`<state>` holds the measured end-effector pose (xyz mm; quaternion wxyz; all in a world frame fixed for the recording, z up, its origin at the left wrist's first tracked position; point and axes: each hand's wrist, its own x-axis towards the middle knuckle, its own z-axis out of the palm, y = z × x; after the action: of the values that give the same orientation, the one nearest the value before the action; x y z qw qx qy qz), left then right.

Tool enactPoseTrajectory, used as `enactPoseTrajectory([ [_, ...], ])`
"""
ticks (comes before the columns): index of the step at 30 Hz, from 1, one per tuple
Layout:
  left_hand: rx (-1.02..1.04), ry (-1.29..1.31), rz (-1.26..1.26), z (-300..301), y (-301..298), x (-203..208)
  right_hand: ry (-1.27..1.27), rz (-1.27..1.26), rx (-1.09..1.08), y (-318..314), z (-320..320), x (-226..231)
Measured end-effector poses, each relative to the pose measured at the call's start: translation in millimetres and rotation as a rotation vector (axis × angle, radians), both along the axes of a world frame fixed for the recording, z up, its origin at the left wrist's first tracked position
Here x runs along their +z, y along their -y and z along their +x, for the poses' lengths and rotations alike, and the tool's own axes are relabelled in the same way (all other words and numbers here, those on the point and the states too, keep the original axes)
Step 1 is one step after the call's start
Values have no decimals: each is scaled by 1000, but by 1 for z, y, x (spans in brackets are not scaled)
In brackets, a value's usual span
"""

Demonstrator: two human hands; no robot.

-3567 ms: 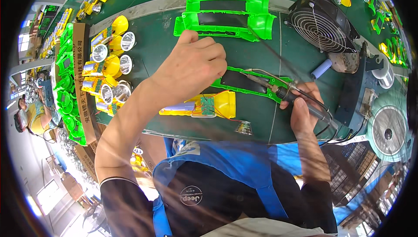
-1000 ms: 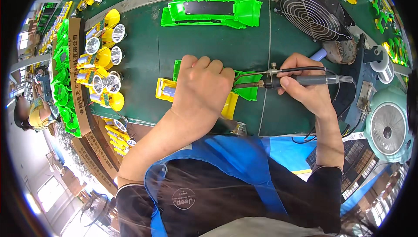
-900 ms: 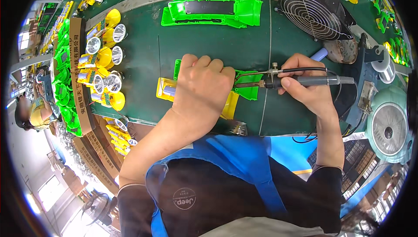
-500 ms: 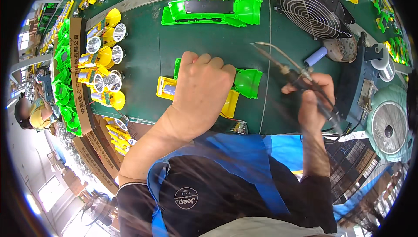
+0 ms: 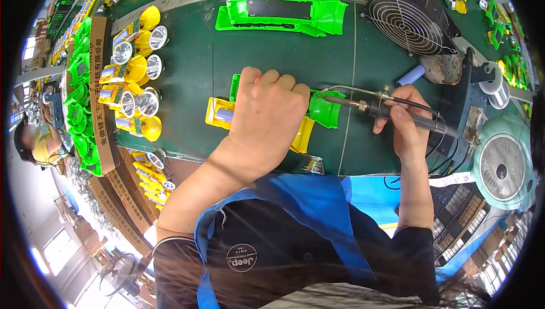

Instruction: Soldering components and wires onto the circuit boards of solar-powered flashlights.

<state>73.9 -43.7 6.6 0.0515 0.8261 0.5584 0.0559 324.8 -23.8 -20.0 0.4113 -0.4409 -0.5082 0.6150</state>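
Observation:
My left hand (image 5: 267, 118) is closed over a green plastic flashlight housing (image 5: 327, 115) and a yellow housing (image 5: 305, 134) lying on the bench; its fingertips are hidden behind the knuckles. A purple battery cell (image 5: 225, 115) shows in the yellow part, left of that hand. Near the yellow part's lower right lies a silver reflector (image 5: 314, 165). In my right hand (image 5: 407, 120) is a soldering iron (image 5: 369, 106) with a thin metal guide tube, gripped by the handle. Its tip points left, over the green housing and close to my left fingers.
Stacked green housings (image 5: 278, 8) lie at the back. A black fan (image 5: 409, 22), a loose purple cell (image 5: 410, 75) and a solder spool (image 5: 499, 97) are on the right. Yellow reflector assemblies (image 5: 136, 70) line the left, beside a cardboard box (image 5: 101, 99). A person (image 5: 41, 145) sits far left.
My right hand has lowered the soldering iron's tip from above the bench to the green housing beside my left hand. The left hand stays in place on the housings.

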Motion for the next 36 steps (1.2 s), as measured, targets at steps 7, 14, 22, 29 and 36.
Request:
enactPoseTrajectory([
  [7,-6,7,-10,1,0,1,-172,60,-155,14,-2,-11],
  [14,-97,293,68,-24,1,3,-246,35,-160,20,-9,-15],
  [22,433,529,17,-111,12,10,-262,56,-186,22,-30,-16],
  [29,-114,730,-25,-93,31,13,-224,75,-167,45,-16,-14],
  [36,-285,450,-39,-79,31,4,-123,-44,-12,32,-31,0],
])
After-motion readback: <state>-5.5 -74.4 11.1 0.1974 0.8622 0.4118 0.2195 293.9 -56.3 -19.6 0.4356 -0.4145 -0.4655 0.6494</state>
